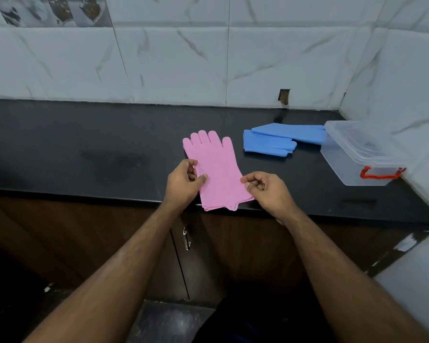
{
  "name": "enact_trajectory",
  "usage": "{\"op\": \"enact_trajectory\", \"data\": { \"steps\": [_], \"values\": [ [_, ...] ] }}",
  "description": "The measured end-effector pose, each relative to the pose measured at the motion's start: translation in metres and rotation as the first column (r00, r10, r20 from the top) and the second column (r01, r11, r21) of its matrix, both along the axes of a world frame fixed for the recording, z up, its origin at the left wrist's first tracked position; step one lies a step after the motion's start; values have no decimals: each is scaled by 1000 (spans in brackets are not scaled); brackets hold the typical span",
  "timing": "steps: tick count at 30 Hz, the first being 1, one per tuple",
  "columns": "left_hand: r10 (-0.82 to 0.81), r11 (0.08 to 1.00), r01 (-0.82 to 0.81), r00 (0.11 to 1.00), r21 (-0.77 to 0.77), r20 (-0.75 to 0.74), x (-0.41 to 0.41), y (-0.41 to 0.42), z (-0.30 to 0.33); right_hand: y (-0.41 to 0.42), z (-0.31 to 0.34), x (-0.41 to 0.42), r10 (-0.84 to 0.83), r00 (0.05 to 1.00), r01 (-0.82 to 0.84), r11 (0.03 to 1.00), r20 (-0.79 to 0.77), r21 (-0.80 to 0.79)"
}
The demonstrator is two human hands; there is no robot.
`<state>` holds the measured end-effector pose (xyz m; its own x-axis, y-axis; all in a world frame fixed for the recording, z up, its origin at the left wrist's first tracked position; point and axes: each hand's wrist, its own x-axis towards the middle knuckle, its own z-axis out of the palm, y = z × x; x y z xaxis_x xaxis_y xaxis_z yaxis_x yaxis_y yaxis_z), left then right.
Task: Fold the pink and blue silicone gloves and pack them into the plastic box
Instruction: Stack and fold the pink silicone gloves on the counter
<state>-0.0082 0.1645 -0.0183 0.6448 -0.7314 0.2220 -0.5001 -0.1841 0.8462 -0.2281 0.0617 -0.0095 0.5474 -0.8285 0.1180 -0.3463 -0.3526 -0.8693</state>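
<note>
The pink gloves lie stacked flat on the black counter, fingers pointing toward the wall and cuffs hanging slightly over the front edge. My left hand pinches their left edge, thumb on top. At the right edge near the cuff, my right hand pinches the pink gloves with curled fingers. The blue gloves lie further back to the right, one laid partly over the other. To their right stands the clear plastic box, its lid on and a red latch at the near end.
A white marble-tiled wall runs behind the counter and turns a corner beside the box. Brown cabinet doors with a metal handle are below the counter edge. A pale surface sits at the lower right.
</note>
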Motion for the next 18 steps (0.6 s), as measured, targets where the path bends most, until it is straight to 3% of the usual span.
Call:
{"op": "enact_trajectory", "data": {
  "steps": [12, 18],
  "values": [
    [18, 999, -15, 996, -29, 82, -1, -3, -6, -18, 4, -7, 155, 981, -155, 988, -117, 8],
    [0, 1000, 1, 995, -11, 99, -3, -2, -5, -24, 10, -10, 228, 970, -221, 972, -82, 80]
  ]
}}
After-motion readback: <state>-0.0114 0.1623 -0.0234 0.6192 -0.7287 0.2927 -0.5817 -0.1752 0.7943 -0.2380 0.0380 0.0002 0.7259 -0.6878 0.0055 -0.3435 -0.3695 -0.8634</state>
